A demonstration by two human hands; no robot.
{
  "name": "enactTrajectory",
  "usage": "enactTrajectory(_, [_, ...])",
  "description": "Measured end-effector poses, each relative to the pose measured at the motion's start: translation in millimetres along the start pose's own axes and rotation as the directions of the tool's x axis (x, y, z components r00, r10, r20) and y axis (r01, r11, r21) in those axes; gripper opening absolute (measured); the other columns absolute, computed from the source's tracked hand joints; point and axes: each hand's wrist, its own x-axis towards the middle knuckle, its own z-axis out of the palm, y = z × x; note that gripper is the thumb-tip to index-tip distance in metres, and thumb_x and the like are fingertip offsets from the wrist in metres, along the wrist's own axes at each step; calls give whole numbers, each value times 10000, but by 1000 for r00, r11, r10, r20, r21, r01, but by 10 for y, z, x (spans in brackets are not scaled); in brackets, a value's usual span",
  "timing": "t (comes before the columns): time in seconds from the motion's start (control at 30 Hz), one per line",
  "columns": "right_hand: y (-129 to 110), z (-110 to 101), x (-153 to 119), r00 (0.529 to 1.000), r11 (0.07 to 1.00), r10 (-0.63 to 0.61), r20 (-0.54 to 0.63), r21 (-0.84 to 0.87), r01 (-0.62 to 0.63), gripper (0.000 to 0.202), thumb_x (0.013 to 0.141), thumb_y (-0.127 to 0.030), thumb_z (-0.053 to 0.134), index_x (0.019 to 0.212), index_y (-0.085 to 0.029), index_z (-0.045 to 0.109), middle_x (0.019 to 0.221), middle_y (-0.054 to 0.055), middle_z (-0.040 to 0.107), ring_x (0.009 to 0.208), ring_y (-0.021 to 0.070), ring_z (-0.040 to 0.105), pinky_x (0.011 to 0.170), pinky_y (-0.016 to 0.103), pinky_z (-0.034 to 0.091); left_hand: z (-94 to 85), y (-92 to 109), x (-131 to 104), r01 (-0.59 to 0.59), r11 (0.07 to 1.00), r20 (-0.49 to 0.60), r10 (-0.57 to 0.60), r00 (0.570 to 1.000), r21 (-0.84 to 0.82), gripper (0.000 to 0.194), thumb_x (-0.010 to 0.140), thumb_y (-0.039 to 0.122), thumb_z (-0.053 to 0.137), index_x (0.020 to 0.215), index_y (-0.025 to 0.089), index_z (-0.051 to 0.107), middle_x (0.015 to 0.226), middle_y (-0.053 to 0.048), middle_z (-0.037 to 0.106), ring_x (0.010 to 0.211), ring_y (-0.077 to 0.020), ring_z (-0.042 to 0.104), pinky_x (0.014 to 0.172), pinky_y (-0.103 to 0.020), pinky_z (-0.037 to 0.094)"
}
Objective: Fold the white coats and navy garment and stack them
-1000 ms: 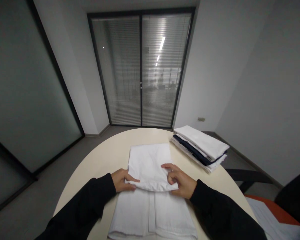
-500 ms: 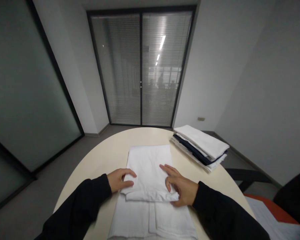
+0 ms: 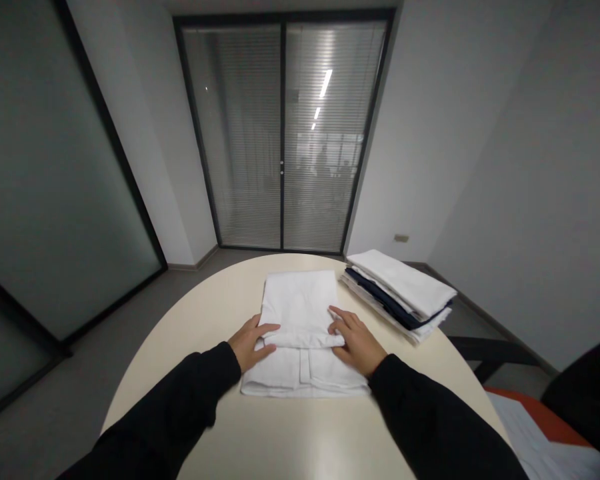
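Note:
A white cloth (image 3: pixel 300 303) lies folded on the round cream table (image 3: pixel 280 440), its upper layer ending in a rumpled edge over a flatter lower part. At the left side of that edge rests my left hand (image 3: pixel 253 341), thumb and fingers apart on the fabric. My right hand (image 3: pixel 359 341) touches the right end of the same edge, its index finger stretched and the other fingers curved, some of them partly hidden.
A stack of folded white and dark blue cloths (image 3: pixel 403 287) sits at the table's back right edge. Beyond the right side are a black chair (image 3: pixel 495 351) and a red item (image 3: pixel 545 417) with white material.
The white cloth has slid away from me, towards the far edge of the table, and its near edge now shows. Both my hands have moved forward with it.

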Motion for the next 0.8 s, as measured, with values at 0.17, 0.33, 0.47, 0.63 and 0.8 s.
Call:
enactTrajectory(0.17, [-94, -23, -22, 995, 991, 97, -19, -89, -98, 305, 737, -122, 535, 1022, -216, 588, 1323, 109, 469, 1018, 218, 573, 855, 361, 490, 85, 34, 6, 24, 989, -73, -14, 997, 146, 363, 889, 383, 551, 1217, 262, 648, 1027, -93, 583, 983, -252, 564, 907, -397, 467])
enactTrajectory(0.33, [-86, -69, -80, 996, 996, 90, 20, -21, -89, 242, 788, -147, 485, 1009, -203, 566, 1337, 118, 453, 893, 183, 638, 837, 340, 503, 75, 55, -3, 76, 990, -95, -65, 993, 120, 333, 924, 414, 492, 1151, 282, 697, 968, -70, 665, 909, -224, 620, 833, -330, 480])
enactTrajectory(0.47, [-92, -164, -113, 997, 992, 52, 52, 113, -58, 239, 693, -106, 524, 910, -206, 537, 1352, 129, 441, 981, 213, 625, 857, 343, 494, 6, 124, -26, 76, 994, -13, -77, 997, -81, 349, 917, 445, 500, 1085, 241, 730, 957, -60, 723, 867, -213, 657, 798, -299, 485])
enactTrajectory(0.63, [-138, -269, -181, 984, 962, -42, 174, 271, -7, 255, 559, -92, 603, 762, -205, 499, 1415, 131, 393, 1246, 285, 471, 932, 354, 449, -144, 159, -89, -38, 970, 143, 74, 987, -238, 300, 828, 464, 630, 973, 239, 767, 1089, -69, 708, 1019, -247, 625, 969, -370, 419])
enactTrajectory(0.8, [-175, -308, -209, 965, 962, -41, 260, 272, -33, 287, 518, -77, 627, 755, -200, 520, 1489, 121, 324, 1285, 313, 423, 902, 368, 463, -242, 139, -132, -155, 984, 229, 172, 958, -92, 320, 721, 412, 738, 994, 245, 747, 1075, -67, 677, 1057, -254, 591, 941, -348, 451])
